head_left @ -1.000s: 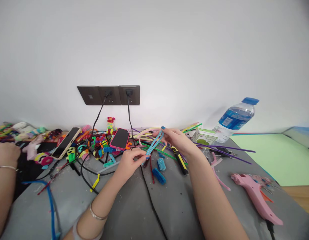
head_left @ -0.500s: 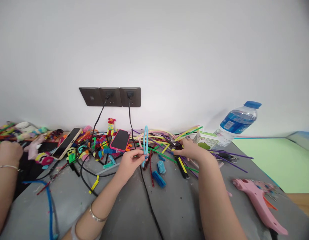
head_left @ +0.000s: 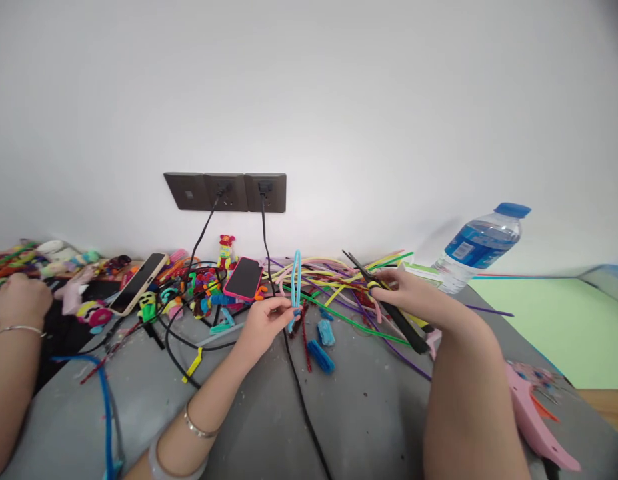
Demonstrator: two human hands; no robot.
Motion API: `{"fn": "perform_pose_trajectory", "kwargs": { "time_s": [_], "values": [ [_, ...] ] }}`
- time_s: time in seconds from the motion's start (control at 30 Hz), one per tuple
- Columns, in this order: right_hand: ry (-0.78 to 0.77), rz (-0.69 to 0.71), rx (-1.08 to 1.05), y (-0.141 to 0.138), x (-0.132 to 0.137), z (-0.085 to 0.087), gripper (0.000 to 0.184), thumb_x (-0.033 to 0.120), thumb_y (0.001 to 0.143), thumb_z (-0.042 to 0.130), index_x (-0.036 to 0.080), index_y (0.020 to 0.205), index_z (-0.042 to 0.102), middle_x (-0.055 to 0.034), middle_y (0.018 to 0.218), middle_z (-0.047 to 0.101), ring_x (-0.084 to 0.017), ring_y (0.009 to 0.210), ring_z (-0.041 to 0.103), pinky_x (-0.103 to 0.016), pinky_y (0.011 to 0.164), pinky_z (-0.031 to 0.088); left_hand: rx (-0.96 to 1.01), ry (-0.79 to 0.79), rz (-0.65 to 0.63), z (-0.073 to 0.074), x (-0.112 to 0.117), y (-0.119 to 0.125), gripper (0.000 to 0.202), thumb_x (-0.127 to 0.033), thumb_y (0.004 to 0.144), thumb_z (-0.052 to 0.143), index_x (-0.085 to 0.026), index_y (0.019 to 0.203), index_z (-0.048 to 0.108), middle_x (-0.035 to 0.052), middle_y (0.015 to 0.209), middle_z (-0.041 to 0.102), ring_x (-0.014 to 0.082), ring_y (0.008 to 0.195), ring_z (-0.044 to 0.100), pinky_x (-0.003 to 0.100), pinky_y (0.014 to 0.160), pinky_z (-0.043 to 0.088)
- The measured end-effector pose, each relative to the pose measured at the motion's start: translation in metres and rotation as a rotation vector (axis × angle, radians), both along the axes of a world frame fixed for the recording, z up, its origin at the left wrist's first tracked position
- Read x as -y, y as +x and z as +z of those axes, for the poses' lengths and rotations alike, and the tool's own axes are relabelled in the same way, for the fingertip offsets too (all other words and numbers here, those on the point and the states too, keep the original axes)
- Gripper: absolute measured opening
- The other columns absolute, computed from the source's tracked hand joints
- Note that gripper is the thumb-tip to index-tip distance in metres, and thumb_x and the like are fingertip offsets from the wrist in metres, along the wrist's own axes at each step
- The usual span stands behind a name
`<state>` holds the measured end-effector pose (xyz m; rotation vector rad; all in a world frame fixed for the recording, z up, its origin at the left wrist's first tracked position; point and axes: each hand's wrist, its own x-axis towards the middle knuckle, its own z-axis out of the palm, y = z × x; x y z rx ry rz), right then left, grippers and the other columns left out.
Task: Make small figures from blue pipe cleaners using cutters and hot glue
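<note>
A gray table bears a jumble of colored pipe cleaners along its far side. Two blue bundles lie mid-table, beside a black cord. A pink glue gun lies near right; a long blue pipe cleaner curves near left.

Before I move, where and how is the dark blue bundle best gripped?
Pinch the dark blue bundle across its middle, probably from above and the near side: it is elongated and lies slanted on the table, with the paler blue bundle just behind.
</note>
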<state>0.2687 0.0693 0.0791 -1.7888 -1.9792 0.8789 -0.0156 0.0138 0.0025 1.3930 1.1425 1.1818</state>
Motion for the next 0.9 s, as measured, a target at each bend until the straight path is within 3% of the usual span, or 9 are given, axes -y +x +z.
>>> {"fn": "perform_pose_trajectory", "kwargs": {
  "time_s": [0.07,0.17,0.27,0.33,0.43,0.63,0.77,0.9],
  "values": [
    [0.005,-0.076,-0.171,0.0,0.006,0.009,0.033,0.036,0.072,0.064,0.017,0.098,0.07,-0.0082,0.098,0.073,-0.028,0.092,0.068,-0.034,0.079,0.053,-0.005,0.001,-0.001,-0.001,0.0,0.0,0.024,-0.037,0.075,0.071,-0.014,0.073,0.064,0.0034,0.071,0.063,0.0167,0.071,0.063,0.028,0.07,0.052],
    [-0.074,-0.153,-0.609,-0.007,0.005,0.014,0.039,0.039,0.075,0.058,0.018,0.107,0.066,-0.0101,0.099,0.074,-0.029,0.09,0.069,-0.039,0.076,0.057,0.006,-0.002,0.004,-0.002,-0.001,0.0,0.025,-0.038,0.075,0.072,-0.014,0.074,0.065,0.0047,0.073,0.066,0.0176,0.072,0.064,0.029,0.072,0.054],
    [-0.232,-0.057,-1.015,-0.015,-0.004,0.009,0.042,0.046,0.077,0.051,0.02,0.108,0.064,-0.0122,0.095,0.074,-0.031,0.089,0.07,-0.045,0.077,0.059,0.029,-0.023,0.011,-0.002,-0.001,0.0,0.026,-0.038,0.073,0.073,-0.014,0.076,0.066,0.0047,0.074,0.067,0.0178,0.072,0.066,0.03,0.073,0.055],
    [-0.339,0.056,-1.123,-0.018,-0.007,0.004,0.041,0.046,0.077,0.051,0.021,0.107,0.064,-0.0116,0.094,0.074,-0.031,0.091,0.071,-0.046,0.079,0.059,0.025,-0.027,0.024,-0.001,-0.001,0.0,0.025,-0.037,0.072,0.073,-0.014,0.077,0.067,0.0048,0.074,0.067,0.0178,0.072,0.066,0.03,0.073,0.055],
    [-0.497,0.231,-1.128,-0.021,-0.004,-0.002,0.04,0.047,0.079,0.056,0.02,0.107,0.064,-0.0103,0.093,0.074,-0.029,0.091,0.072,-0.042,0.079,0.06,-0.046,0.002,0.046,0.0,0.0,0.0,0.022,-0.034,0.073,0.071,-0.013,0.078,0.067,0.0052,0.075,0.069,0.0175,0.071,0.067,0.028,0.071,0.054],
    [-0.678,0.532,-0.847,-0.027,0.01,-0.006,0.035,0.038,0.083,0.065,0.018,0.112,0.063,-0.0062,0.091,0.073,-0.021,0.082,0.073,-0.034,0.079,0.058,-0.242,0.133,0.059,0.003,0.002,0.0,0.015,-0.029,0.078,0.063,-0.015,0.075,0.066,0.0041,0.071,0.069,0.0151,0.065,0.062,0.025,0.064,0.05],
    [-0.702,0.594,-0.77,-0.029,0.01,-0.004,0.037,0.04,0.085,0.062,0.016,0.112,0.065,-0.0078,0.094,0.073,-0.021,0.08,0.072,-0.033,0.076,0.058,-0.266,0.149,0.05,0.003,0.002,0.001,0.016,-0.03,0.079,0.061,-0.016,0.076,0.067,0.005,0.073,0.07,0.0158,0.066,0.063,0.025,0.064,0.049],
    [-0.727,0.571,-0.79,-0.029,0.013,0.001,0.042,0.042,0.083,0.061,0.017,0.115,0.066,-0.0076,0.092,0.073,-0.022,0.081,0.071,-0.036,0.079,0.058,-0.277,0.165,0.043,0.003,0.003,0.002,0.015,-0.029,0.079,0.061,-0.016,0.077,0.067,0.005,0.073,0.071,0.0162,0.065,0.062,0.025,0.062,0.048]
  ]
}}
